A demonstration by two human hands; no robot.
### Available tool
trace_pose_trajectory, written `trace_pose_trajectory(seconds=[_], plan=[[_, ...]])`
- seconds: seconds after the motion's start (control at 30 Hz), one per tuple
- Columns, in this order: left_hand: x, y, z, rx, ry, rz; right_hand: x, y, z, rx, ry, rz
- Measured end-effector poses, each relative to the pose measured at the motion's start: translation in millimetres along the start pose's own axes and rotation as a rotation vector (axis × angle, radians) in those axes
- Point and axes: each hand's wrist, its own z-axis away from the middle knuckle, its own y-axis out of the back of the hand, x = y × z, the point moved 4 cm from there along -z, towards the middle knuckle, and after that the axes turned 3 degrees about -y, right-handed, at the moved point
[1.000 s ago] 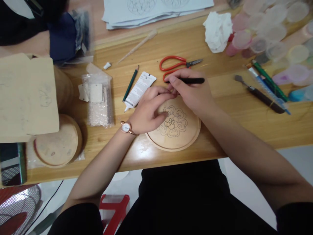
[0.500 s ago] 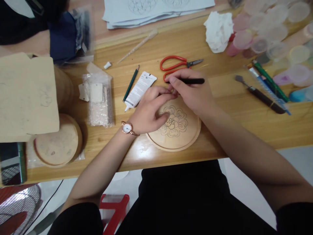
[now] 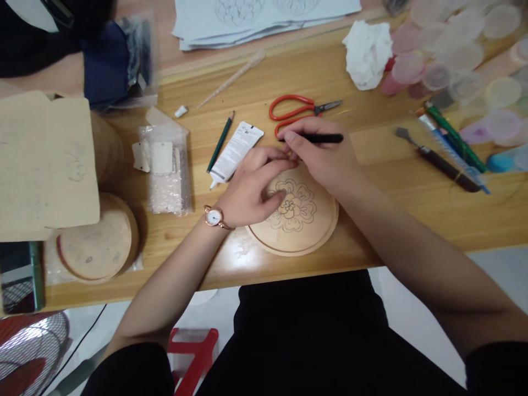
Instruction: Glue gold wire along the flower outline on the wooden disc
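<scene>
A round wooden disc (image 3: 313,228) with a flower outline drawn on it lies at the table's front edge. My left hand (image 3: 259,179) rests flat over its left side, thumb spread from the fingers. The left fingertips meet those of my right hand (image 3: 324,157) at the disc's far rim. My right hand is closed round a slim black-handled tool (image 3: 328,138), whose working end is hidden by the fingers. Just beyond this hand lie red-handled scissors (image 3: 292,109). A white tube (image 3: 237,151) and a dark green pencil (image 3: 221,140) are left of the disc.
On the left are a plastic packet (image 3: 169,179), a round wooden piece (image 3: 97,242) and a cardboard sheet (image 3: 49,165). A palette knife (image 3: 447,168), brushes and several paint pots (image 3: 466,55) occupy the right side. Crumpled tissue (image 3: 367,55) and drawn sheets (image 3: 268,22) lie farther back.
Both hands keep nearly the same pose over the disc. The whole view has shifted very slightly; nothing has been taken up or let go.
</scene>
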Motion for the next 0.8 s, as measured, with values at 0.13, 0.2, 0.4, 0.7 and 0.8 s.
trace_pose_trajectory(seconds=[0.13,0.2,0.4,0.7,0.8], plan=[[0.5,-0.3,-0.3,-0.005,-0.002,-0.007,-0.7,0.5,0.8,0.003,-0.004,-0.004],[1.2,-0.2,-0.4,-0.003,-0.006,-0.003,-1.0,0.3,0.9,0.0,0.006,-0.007],[1.3,-0.7,-0.1,-0.003,0.005,0.021,-3.4,-0.7,1.5,-0.014,0.024,-0.023],[2.2,-3.2,0.9,-0.014,0.064,0.046,-12.8,-1.5,6.8,0.018,-0.01,0.074],[2.1,-3.7,1.0,-0.015,0.078,0.031,-14.2,-0.8,6.5,0.052,0.018,0.13]])
